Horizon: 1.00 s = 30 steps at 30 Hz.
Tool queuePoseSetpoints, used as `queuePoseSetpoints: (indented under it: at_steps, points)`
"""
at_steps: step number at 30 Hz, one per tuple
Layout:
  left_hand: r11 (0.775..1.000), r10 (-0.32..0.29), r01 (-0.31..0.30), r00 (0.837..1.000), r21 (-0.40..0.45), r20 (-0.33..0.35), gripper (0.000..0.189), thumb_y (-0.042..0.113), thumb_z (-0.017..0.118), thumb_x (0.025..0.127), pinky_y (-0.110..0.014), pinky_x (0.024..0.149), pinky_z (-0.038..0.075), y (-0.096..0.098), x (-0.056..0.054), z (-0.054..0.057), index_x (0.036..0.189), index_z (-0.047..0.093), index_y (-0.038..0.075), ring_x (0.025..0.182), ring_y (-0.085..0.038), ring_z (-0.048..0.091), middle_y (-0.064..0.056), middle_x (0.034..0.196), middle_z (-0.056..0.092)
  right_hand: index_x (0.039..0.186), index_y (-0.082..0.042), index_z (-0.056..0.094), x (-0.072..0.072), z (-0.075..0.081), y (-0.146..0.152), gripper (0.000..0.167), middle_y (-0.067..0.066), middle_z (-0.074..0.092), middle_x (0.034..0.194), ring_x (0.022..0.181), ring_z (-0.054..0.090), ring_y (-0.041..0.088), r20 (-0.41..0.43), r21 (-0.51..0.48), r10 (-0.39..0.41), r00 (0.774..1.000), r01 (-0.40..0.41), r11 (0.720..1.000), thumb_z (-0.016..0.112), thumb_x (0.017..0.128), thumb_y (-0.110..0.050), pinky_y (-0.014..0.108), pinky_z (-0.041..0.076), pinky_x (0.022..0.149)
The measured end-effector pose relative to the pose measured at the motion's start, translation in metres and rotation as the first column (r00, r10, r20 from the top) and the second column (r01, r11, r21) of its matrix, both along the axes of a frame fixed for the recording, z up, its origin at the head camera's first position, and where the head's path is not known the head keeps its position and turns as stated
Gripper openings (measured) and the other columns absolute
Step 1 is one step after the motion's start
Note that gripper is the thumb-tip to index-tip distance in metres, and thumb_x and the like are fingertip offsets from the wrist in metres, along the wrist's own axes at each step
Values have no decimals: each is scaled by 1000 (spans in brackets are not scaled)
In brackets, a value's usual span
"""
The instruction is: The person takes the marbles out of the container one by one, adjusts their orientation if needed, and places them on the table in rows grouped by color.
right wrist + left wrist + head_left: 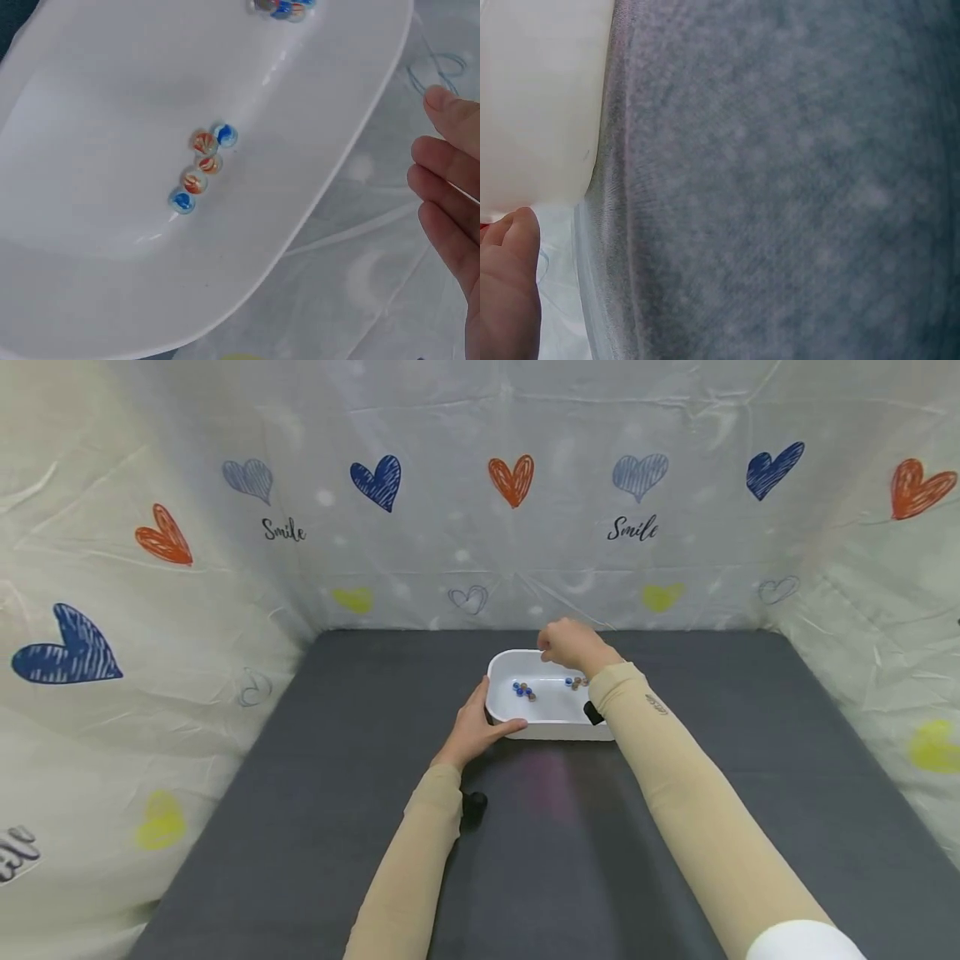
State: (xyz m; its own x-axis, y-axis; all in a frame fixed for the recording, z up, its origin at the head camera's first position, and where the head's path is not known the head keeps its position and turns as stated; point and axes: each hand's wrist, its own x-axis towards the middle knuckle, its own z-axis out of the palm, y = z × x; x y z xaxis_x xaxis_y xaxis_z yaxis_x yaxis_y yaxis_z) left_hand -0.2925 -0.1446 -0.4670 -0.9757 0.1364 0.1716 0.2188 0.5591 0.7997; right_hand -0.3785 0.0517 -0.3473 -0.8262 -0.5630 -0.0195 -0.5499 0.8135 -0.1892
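Note:
A white basin [551, 729] rests on the dark tabletop, with two clusters of small glass marbles inside. One marble cluster [523, 691] lies toward the left; the other marbles [575, 682] sit farther right, partly behind the right forearm. My left hand [474, 727] holds the basin's near left corner, thumb along the front and fingers at the left side. Above the far rim is my right hand [573, 643], fingers loosely bent. The right wrist view shows this hand [454, 172] beyond the rim with no marble visible in its fingers, and blue and orange swirled marbles [195, 180] on the basin floor.
The dark grey tabletop [360, 793] spreads around the basin. A pale sheet [450, 543] printed with hearts hangs behind the table and down both sides. Small black wrist devices, one a dark camera [474, 808] by the left sleeve, sit on the forearms.

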Motion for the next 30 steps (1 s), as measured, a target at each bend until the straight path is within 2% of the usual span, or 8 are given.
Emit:
queuePoseSetpoints:
  at_steps: [8,15,26,30]
  points:
    - [1000,-11,11,1000,2,3,112,56,74,69,-42,105,29,0,3,-2,150,10,12,134,-22,24,-8,151,19,99,-4,70,-4,-15,-20,16,6,66,91,81,60,20,-13,98,65,998,-64,993,68,86,-14,35,51,75]
    - [1000,-14,14,1000,4,7,112,56,73,70,-40,106,28,-3,5,0,150,8,12,135,-22,22,-8,152,17,91,-6,70,-13,-28,-38,9,4,65,82,72,58,17,-8,192,50,999,-47,980,69,85,-14,33,51,71]
    - [1000,-31,31,999,3,-9,110,50,75,72,-38,104,32,-3,7,1,150,9,9,131,-23,30,-10,150,20,105,-2,66,-9,-37,-48,29,9,65,93,85,63,24,23,288,5,1000,-12,958,74,81,-18,38,52,77]
    - [1000,-24,24,1000,0,-16,111,51,75,72,-39,104,31,-3,7,1,150,10,8,133,-24,28,-11,150,19,102,-3,67,-9,-39,-49,29,10,65,93,86,62,24,32,307,-7,999,-3,952,74,82,-23,39,52,77]
